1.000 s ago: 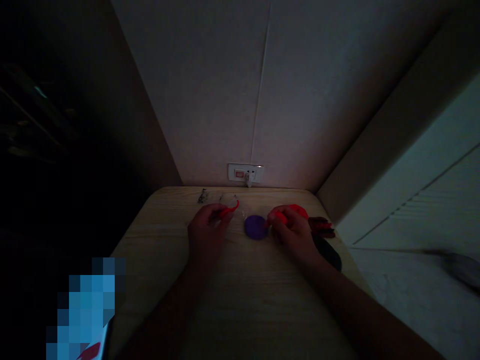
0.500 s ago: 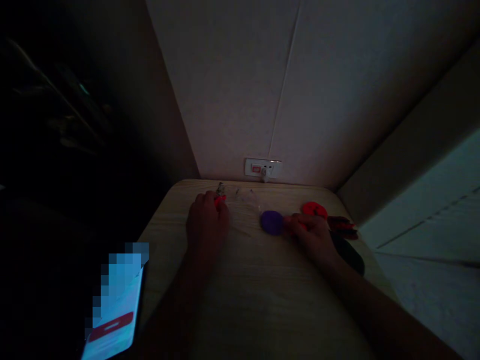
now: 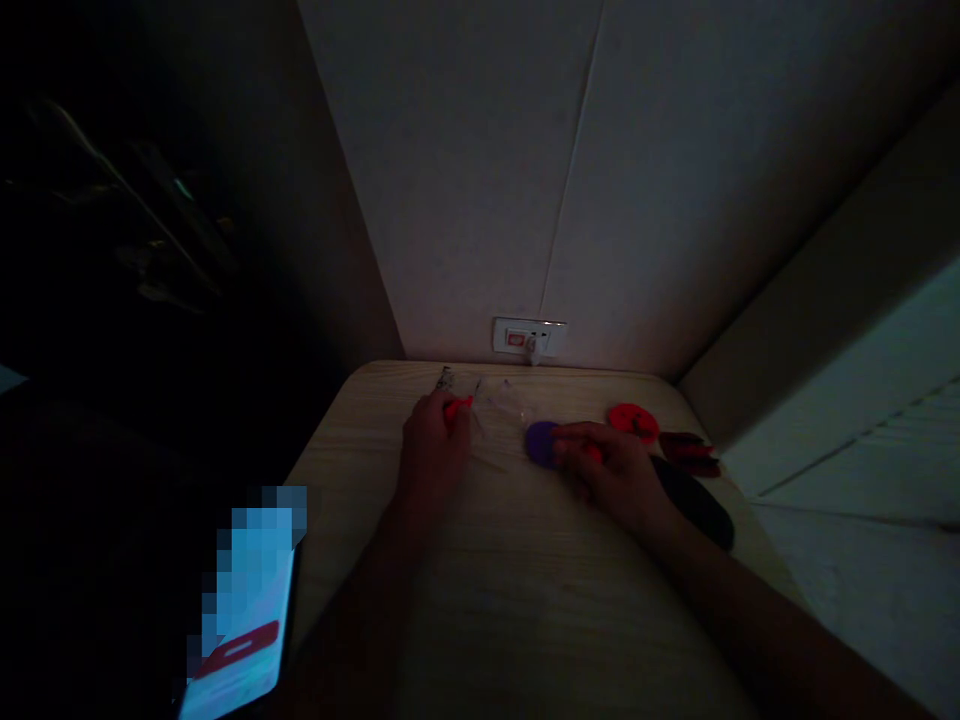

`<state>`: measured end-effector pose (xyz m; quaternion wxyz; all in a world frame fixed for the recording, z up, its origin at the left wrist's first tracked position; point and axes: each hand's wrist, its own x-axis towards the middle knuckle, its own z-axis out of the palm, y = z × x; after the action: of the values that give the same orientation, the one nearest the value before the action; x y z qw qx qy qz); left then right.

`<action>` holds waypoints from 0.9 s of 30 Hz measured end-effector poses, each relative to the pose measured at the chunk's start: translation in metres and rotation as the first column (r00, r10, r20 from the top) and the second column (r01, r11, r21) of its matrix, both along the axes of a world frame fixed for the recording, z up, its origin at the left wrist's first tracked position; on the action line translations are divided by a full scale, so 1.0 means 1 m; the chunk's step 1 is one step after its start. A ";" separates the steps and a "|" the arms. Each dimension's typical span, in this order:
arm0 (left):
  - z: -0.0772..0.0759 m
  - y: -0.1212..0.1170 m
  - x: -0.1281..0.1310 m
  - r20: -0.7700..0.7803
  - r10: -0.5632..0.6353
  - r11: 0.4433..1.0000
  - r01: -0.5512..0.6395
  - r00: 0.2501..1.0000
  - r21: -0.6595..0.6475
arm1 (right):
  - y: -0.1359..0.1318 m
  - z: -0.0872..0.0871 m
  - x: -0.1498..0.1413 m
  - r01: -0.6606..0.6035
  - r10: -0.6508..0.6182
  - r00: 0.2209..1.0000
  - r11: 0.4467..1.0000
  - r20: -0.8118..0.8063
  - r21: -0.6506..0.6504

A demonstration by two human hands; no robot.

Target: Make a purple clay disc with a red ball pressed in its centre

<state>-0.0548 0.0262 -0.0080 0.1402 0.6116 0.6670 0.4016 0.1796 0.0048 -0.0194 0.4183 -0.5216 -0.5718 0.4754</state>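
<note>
My left hand (image 3: 433, 455) is closed around a small piece of red modelling clay (image 3: 457, 407), with one end poking out past the fingers. My right hand (image 3: 626, 475) pinches another red clay lump (image 3: 593, 453), mostly covered by the fingers. Its fingertips reach the right edge of a flat purple disc (image 3: 539, 444) lying on the wooden tabletop (image 3: 525, 580). Behind the right hand rests a red disc (image 3: 631, 419) with dark marks. Thin clear plastic (image 3: 506, 402) lies between the hands, toward the wall.
Dark red strips (image 3: 688, 455) and a black rounded object (image 3: 697, 505) sit at the table's right side. A lit phone (image 3: 247, 640) is at lower left. The wall socket (image 3: 529, 338) with a plug is just above the back edge. The light is dim.
The camera view has swung left. The left hand's red piece, earlier a curved strip sticking out, now shows only a short end. My right hand's fingers have stretched onto the purple disc's edge.
</note>
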 end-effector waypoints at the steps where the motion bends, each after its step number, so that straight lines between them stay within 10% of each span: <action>1: 0.002 0.000 -0.003 0.035 0.033 0.999 -0.034 0.999 0.019 | 0.000 0.001 0.000 0.005 -0.006 1.000 1.000 0.018 0.021; 18: 0.004 -0.006 -0.007 -0.143 -0.071 0.984 0.046 0.987 -0.175 | -0.003 0.004 0.004 0.021 -0.022 1.000 0.999 0.012 0.050; 27: 0.005 -0.005 -0.008 -0.227 0.045 0.999 -0.037 0.973 0.040 | -0.002 0.000 0.003 -0.002 0.001 0.997 1.000 0.073 0.006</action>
<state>-0.0627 0.0215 -0.0030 0.0437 0.6419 0.6842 0.3434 0.1826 0.0032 -0.0193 0.3984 -0.5370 -0.5884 0.4547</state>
